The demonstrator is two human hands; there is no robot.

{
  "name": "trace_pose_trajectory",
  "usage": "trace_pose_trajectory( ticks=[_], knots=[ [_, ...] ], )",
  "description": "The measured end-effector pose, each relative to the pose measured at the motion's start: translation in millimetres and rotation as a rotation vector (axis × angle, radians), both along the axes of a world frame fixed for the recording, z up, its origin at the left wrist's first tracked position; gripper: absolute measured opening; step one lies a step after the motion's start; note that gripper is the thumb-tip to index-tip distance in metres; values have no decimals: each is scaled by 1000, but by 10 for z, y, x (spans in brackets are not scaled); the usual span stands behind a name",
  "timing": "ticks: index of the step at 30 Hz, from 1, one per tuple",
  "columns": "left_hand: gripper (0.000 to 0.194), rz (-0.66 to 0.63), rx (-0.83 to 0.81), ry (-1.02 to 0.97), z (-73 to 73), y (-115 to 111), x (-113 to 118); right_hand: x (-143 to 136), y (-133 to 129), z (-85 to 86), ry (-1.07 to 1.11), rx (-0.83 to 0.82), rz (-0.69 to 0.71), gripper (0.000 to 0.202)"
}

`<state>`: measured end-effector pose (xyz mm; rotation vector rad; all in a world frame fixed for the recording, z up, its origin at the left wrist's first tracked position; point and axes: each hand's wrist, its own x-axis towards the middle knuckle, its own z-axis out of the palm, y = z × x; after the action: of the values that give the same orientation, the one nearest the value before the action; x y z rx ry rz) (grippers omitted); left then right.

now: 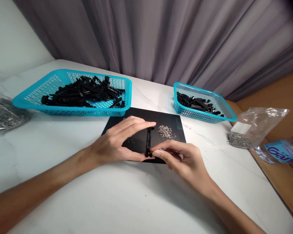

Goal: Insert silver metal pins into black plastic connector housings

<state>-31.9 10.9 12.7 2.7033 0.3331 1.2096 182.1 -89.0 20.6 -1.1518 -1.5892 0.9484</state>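
Observation:
A slim black plastic part (148, 141) stands lengthwise between the thumb and fingers of my left hand (119, 139), which holds it by its two ends over a black mat (139, 113). At the near end of the part, my right hand (183, 159) is closed in a pinch on a thin tool, mostly hidden by the fingers, its tip touching the part. A pile of small metal pieces (165, 131) lies on the mat to the right of the part. A few more are scattered on the left of the mat, partly behind my left hand.
A large blue basket (88, 113) of black parts stands back left, a smaller blue basket (200, 117) of similar parts back right. Bags of small metal pieces lie at the far left (7, 113) and right (241, 136). A labelled bottle (283, 150) lies beyond the right bag.

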Motion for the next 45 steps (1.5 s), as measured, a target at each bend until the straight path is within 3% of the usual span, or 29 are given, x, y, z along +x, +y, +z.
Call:
trace_pose_trajectory(
  ticks=[5,12,34,41,45],
  knots=[
    [71,-11,-2,-27,-25,7,11,0,9,-2,58,-107,7,14],
    [69,8,-19,-16,-28,-5,33,11,12,14,85,-122,21,12],
    [73,54,-81,-34,25,-69,79,65,69,-5,201,-379,103,23],
    [69,69,-121,-18,19,-80,61,62,79,-12,158,-346,80,20],
    [68,62,-108,14,0,-63,36,48,45,32,35,-171,41,13]
  ],
)
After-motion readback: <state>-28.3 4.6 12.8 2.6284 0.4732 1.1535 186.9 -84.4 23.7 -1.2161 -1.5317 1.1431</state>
